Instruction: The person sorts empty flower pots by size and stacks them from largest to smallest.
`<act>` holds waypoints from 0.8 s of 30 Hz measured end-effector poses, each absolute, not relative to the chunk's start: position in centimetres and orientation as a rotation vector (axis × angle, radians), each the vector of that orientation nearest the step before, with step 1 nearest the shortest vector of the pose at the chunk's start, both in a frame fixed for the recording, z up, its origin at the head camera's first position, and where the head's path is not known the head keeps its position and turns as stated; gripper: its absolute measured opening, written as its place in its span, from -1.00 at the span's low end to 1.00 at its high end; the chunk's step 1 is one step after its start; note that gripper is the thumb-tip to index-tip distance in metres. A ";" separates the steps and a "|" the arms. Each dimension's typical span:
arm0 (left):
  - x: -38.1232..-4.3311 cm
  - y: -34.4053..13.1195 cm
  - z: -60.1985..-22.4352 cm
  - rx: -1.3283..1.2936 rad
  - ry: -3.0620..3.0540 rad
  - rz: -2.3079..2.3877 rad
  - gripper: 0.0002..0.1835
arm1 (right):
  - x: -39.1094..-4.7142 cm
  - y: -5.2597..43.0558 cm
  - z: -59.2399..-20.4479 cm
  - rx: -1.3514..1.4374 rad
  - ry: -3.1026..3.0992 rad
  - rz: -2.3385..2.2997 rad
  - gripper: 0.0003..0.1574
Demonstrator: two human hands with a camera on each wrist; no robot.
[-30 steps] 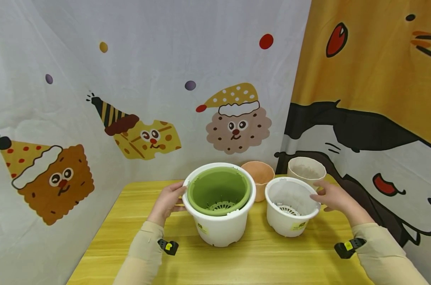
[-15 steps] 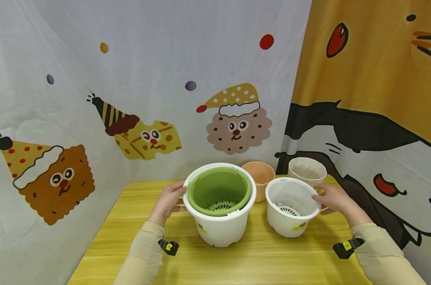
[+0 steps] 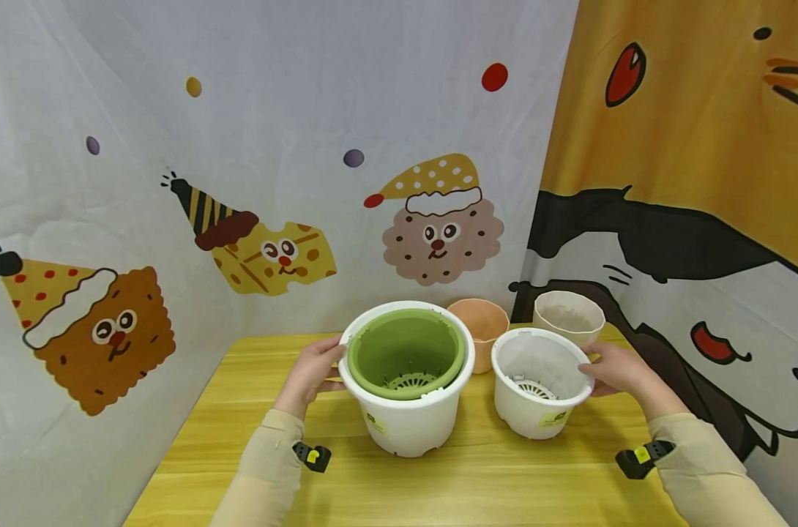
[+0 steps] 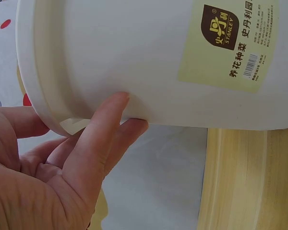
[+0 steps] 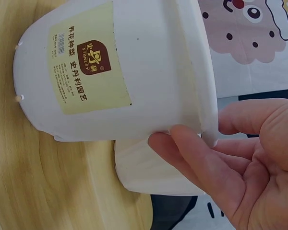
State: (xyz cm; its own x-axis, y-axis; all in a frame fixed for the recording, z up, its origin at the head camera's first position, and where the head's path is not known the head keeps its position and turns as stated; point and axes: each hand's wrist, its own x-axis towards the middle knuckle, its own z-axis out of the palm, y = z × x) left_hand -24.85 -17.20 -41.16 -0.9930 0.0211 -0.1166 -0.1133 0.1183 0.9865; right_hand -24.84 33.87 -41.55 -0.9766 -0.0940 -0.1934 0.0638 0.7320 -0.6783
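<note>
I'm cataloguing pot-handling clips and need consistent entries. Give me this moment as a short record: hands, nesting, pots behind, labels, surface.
Left hand: grips the larger white pot at its rim
Right hand: grips the smaller white pot at its rim
Nesting: green pot inside the larger white pot
Behind: orange pot, partly hidden by the white pots; cream pot behind the smaller white pot
Labels: one yellowish label on each white pot
Surface: yellow wood-grain table

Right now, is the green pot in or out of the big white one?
In: the green pot sits inside the big white pot, whose pale rim shows around it in the head view.
</note>
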 end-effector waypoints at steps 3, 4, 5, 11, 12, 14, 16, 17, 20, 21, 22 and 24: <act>-24.8 -17.2 -41.1 -0.095 2.271 2.014 -0.53 | -24.9 33.9 -41.7 -0.022 2.722 -1.076 -0.42; -24.8 -17.2 -41.1 -0.095 2.272 2.012 -0.53 | -24.9 33.9 -41.7 -0.017 2.721 -1.078 -0.43; -24.8 -17.2 -41.1 -0.095 2.273 2.010 -0.53 | -24.9 33.9 -41.7 -0.017 2.722 -1.077 -0.44; -24.7 -17.1 -41.0 -0.090 2.278 2.009 -0.53 | -24.8 33.7 -41.8 -0.011 2.739 -1.082 -0.45; -24.7 -17.1 -41.1 -0.089 2.277 2.010 -0.53 | -24.8 33.7 -41.9 -0.005 2.740 -1.087 -0.45; -24.8 -17.2 -41.1 -0.091 2.277 2.010 -0.53 | -24.8 33.7 -41.9 0.003 2.742 -1.093 -0.45; -24.8 -17.2 -41.1 -0.092 2.276 2.010 -0.53 | -24.8 33.7 -42.0 0.010 2.746 -1.097 -0.46; -24.8 -17.2 -41.2 -0.093 2.276 2.010 -0.53 | -24.8 33.7 -42.1 0.007 2.747 -1.098 -0.45; -24.9 -17.2 -41.2 -0.096 2.276 2.007 -0.53 | -24.7 33.6 -42.2 0.019 2.751 -1.115 -0.45; -24.9 -17.2 -41.2 -0.097 2.277 2.006 -0.53 | -24.7 33.7 -42.3 0.013 2.755 -1.117 -0.45; -24.9 -17.2 -41.2 -0.099 2.278 2.004 -0.53 | -24.7 33.7 -42.3 0.011 2.760 -1.119 -0.45; -24.9 -17.2 -41.2 -0.100 2.278 2.004 -0.53 | -24.7 33.7 -42.5 0.017 2.766 -1.129 -0.45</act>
